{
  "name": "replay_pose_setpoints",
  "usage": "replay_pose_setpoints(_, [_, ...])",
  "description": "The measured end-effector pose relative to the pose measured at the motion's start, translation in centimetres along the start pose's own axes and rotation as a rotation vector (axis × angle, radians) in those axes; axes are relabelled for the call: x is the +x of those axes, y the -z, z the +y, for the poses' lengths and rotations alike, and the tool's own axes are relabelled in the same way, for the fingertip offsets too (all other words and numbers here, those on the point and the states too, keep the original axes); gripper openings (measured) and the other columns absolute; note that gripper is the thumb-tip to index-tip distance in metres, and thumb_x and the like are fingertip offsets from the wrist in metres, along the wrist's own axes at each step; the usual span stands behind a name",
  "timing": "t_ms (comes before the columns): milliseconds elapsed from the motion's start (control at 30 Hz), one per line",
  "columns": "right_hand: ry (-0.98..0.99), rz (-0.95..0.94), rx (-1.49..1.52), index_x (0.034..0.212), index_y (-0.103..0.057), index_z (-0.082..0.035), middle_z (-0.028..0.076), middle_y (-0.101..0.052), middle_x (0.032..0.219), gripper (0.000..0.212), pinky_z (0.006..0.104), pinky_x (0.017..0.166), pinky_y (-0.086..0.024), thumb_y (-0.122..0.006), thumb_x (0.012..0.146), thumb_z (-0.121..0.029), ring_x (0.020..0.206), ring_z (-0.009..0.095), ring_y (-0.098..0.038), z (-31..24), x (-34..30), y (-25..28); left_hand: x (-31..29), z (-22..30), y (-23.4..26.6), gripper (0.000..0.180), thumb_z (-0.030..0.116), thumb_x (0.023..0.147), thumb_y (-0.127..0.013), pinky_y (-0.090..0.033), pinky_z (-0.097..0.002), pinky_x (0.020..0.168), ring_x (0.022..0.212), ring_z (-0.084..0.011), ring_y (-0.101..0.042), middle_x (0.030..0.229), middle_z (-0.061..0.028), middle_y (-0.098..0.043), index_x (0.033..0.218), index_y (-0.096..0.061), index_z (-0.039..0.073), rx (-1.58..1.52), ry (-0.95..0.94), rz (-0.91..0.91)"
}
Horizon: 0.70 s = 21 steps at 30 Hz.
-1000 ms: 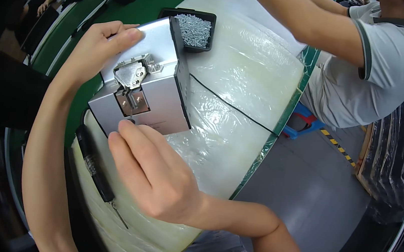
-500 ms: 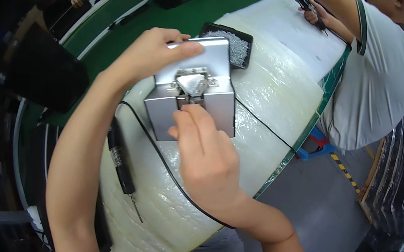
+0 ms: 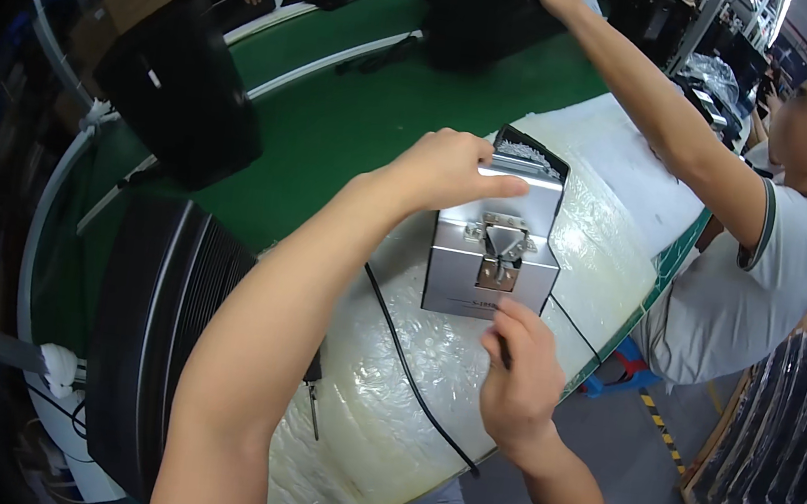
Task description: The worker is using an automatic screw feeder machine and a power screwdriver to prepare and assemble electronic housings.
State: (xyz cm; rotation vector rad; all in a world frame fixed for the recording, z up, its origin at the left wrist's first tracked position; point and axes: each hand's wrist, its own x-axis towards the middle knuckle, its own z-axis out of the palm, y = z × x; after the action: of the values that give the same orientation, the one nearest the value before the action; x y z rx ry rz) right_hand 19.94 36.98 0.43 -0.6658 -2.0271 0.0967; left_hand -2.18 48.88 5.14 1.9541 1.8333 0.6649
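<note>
the left hand is closed over the top edge of a silver metal box, thumb flat on its near face and the other fingers going behind the rim. the fingers of the right hand are curled narrow around a small dark piece, mostly hidden, so its kind cannot be told; the index fingertip is at the box's lower front, though whether it touches cannot be told. the box stands between the two sets of fingers, with a bright metal latch midway between them.

just beyond the left fingers, partly behind the box, is a black tray heaped with small silvery pieces. a short line of dark print crosses the box just above the right fingers, which cover part of it.

left of the right fingers, a black cable curves over the film-covered surface; past it, a thin metal shaft shows beside the left forearm. a thinner cable runs to the right of the right fingers.

farther out, left of the left fingers, is a large black case with a small white mark, too small to read. well to the right of the fingers, a co-worker in a grey shirt stretches out an arm.
</note>
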Motion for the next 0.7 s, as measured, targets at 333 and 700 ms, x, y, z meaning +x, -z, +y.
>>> replay_pose_setpoints(333, [0.04, 0.075, 0.157, 0.11, -0.056, 0.004, 0.024, -0.068, 0.107, 0.021, 0.0357, 0.077, -0.059, -0.066, 0.092, 0.0, 0.09, 0.032, -0.071, -1.4, -1.0, 2.5, -1.4, -0.6, -0.7, 0.065, 0.065, 0.077, -0.072, -0.054, -0.0418, 0.071, 0.073, -0.0351, -0.068, 0.075, -0.02, -0.069, 0.086, -0.073, 0.001, -0.012, -0.11, 0.08])
replay_pose_setpoints(700, [-0.327, 0.318, 0.438, 0.116, -0.046, 0.002, 0.021, -0.059, 0.107, 0.018, 0.0351, 0.073, -0.058, -0.048, 0.106, -0.013, 0.081, 0.022, -0.061, 0.7, -2.3, 6.5, -5.1, -0.1, -2.5, 0.065, 0.06, 0.081, -0.071, -0.047, -0.0433, 0.103, 0.12, -0.0397, -0.06, 0.117, -0.0242, -0.068, 0.092, -0.073, -0.003, 0.086, -0.247, 0.231])
